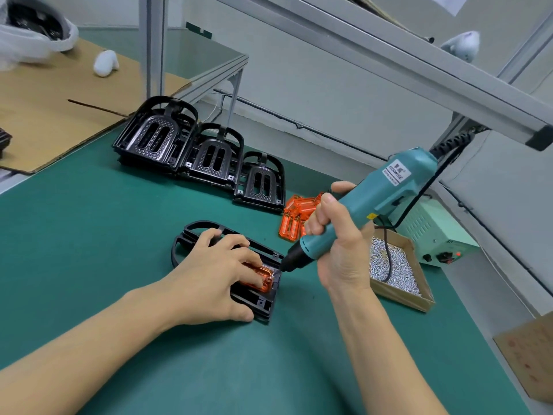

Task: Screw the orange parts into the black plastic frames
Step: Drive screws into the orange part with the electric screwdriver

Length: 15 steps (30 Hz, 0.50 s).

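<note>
A black plastic frame (263, 304) lies flat on the green mat in front of me. My left hand (215, 277) presses down on it, fingers spread over an orange part (264, 280) seated in the frame. My right hand (338, 244) grips a teal electric screwdriver (374, 202), tilted, with its black tip at the orange part's right corner. A pile of loose orange parts (294, 217) lies just behind the screwdriver. Three stacks of black frames (206, 157) lean in a row farther back.
A cardboard tray of small silver screws (398, 274) sits right of my right hand, with a pale green power supply (434, 235) behind it. Cardboard sheets lie at back left (54, 115) and front right (532, 351). An aluminium rail (389, 64) runs overhead.
</note>
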{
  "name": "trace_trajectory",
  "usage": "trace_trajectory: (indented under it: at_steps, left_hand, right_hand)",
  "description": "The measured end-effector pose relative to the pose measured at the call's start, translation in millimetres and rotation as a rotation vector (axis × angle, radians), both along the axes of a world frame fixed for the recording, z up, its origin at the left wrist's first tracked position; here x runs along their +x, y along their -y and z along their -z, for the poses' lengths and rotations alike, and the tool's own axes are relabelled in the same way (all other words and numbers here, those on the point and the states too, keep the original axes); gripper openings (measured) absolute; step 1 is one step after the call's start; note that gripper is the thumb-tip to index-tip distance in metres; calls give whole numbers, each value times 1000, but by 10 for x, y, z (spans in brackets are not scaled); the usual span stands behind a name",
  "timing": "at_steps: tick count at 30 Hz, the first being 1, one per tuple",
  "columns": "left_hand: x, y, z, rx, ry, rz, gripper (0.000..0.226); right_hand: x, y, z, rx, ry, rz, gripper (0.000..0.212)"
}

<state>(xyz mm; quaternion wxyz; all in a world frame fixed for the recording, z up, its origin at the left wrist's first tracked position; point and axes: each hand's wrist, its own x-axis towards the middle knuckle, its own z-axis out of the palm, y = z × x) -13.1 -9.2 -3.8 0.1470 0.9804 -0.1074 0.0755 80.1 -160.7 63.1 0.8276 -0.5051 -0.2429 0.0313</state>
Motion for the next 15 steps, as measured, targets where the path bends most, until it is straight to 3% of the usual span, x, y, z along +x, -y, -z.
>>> trace_trajectory:
  at_steps: [15]
  left_hand:
    - [10, 0, 6, -33, -10, -1, 51]
  right_hand:
    - [18, -116, -49, -142, 131, -197, 19]
